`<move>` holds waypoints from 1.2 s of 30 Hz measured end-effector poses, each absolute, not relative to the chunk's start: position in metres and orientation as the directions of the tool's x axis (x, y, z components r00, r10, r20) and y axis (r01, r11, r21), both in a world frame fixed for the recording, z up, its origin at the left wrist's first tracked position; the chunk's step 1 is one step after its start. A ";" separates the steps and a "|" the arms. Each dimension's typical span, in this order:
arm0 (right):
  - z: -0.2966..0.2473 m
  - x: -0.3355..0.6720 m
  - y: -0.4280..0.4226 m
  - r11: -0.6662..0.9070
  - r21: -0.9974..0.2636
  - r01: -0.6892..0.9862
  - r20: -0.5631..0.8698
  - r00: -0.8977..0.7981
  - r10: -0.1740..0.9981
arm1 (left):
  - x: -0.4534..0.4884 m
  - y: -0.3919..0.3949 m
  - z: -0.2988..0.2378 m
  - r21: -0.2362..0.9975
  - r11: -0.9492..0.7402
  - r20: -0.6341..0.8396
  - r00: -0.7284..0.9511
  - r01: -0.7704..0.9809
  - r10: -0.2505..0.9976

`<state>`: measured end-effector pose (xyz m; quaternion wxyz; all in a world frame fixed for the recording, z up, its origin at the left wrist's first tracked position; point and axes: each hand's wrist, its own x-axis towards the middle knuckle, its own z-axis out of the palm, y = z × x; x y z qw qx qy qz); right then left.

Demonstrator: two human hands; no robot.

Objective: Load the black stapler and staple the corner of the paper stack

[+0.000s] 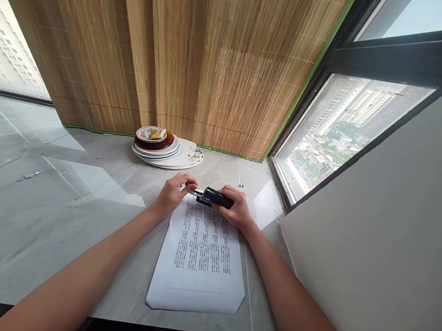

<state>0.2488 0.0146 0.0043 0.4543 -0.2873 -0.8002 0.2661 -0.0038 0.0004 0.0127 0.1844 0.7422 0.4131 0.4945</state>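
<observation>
A printed sheet of white paper (200,258) lies on the grey marble sill (42,210) in front of me. At its far edge my right hand (236,209) is closed round a black stapler (215,197), which points left over the paper's top. My left hand (172,194) rests at the paper's top left corner, its fingers curled and pinching at the stapler's front end near the paper's edge.
A stack of plates (160,146) stands at the back on a large white plate (190,158), against a bamboo blind (200,58). A window (339,130) is on the right, with a white wall (386,246) beside it.
</observation>
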 end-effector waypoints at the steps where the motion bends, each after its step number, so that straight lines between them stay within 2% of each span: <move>1: 0.004 0.249 0.015 0.695 -0.686 0.218 0.574 -0.424 0.700 | -0.004 0.000 0.013 0.688 -0.593 0.590 0.154 0.418 0.793; 6: 0.006 0.249 0.015 0.691 -0.689 0.217 0.576 -0.415 0.704 | -0.003 -0.001 0.014 0.738 -0.591 0.578 0.147 0.327 0.803; 9: 0.006 0.249 0.015 0.689 -0.689 0.224 0.574 -0.412 0.708 | -0.003 0.000 0.012 0.747 -0.579 0.567 0.142 0.328 0.812; 11: 0.006 0.249 0.015 0.690 -0.689 0.222 0.574 -0.415 0.706 | -0.003 0.001 0.010 0.707 -0.599 0.582 0.173 0.377 0.795; 16: 0.006 0.250 0.014 0.691 -0.685 0.229 0.569 -0.424 0.705 | -0.004 0.003 0.010 0.501 -0.667 0.580 0.358 0.551 0.732; 18: 0.006 0.250 0.014 0.690 -0.686 0.230 0.563 -0.433 0.704 | -0.003 0.002 0.012 0.478 -0.673 0.562 0.393 0.565 0.728; 23: 0.005 0.250 0.016 0.690 -0.689 0.222 0.569 -0.423 0.705 | -0.002 0.001 0.016 0.554 -0.632 0.607 0.256 0.543 0.752; 27: 0.003 0.250 0.016 0.691 -0.688 0.221 0.565 -0.435 0.701 | -0.003 0.002 0.015 0.624 -0.566 0.581 0.164 0.539 0.797; 31: 0.002 0.250 0.016 0.685 -0.693 0.227 0.559 -0.432 0.708 | -0.003 0.001 0.014 0.633 -0.577 0.556 0.214 0.517 0.803; 36: 0.003 0.250 0.017 0.700 -0.678 0.222 0.568 -0.445 0.692 | -0.003 0.001 0.014 0.515 -0.666 0.564 0.372 0.539 0.737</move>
